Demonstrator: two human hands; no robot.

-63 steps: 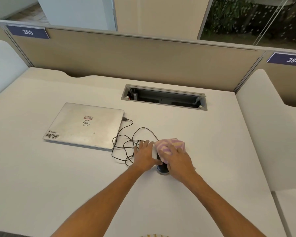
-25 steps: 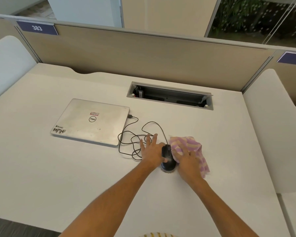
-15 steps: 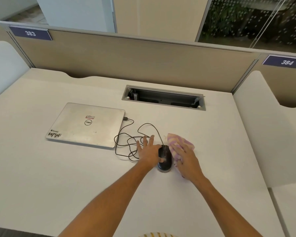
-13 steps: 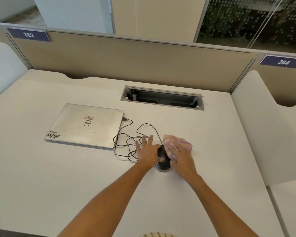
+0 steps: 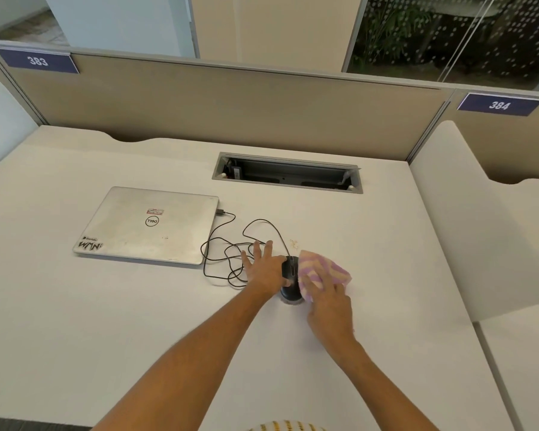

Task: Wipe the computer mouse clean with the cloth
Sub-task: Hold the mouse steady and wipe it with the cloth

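Observation:
A black wired computer mouse (image 5: 290, 279) rests on the white desk (image 5: 106, 321) between my two hands. My left hand (image 5: 263, 270) lies on the mouse's left side, thumb against it and fingers spread over the cable. My right hand (image 5: 327, 303) presses a pink, purple and cream checked cloth (image 5: 322, 270) against the mouse's right side. The cloth bunches out beyond my fingers to the far right. The mouse's top and scroll wheel show between the hands.
The mouse's black cable (image 5: 231, 244) loops left to a closed silver laptop (image 5: 147, 225). A cable tray opening (image 5: 287, 175) is sunk in the desk behind. Beige partitions (image 5: 231, 104) close the back, and a white side divider (image 5: 479, 228) stands at right.
My right hand with the cloth has shifted slightly back along the mouse's right side, and more cloth fans out past the fingers. My left hand stays on the mouse.

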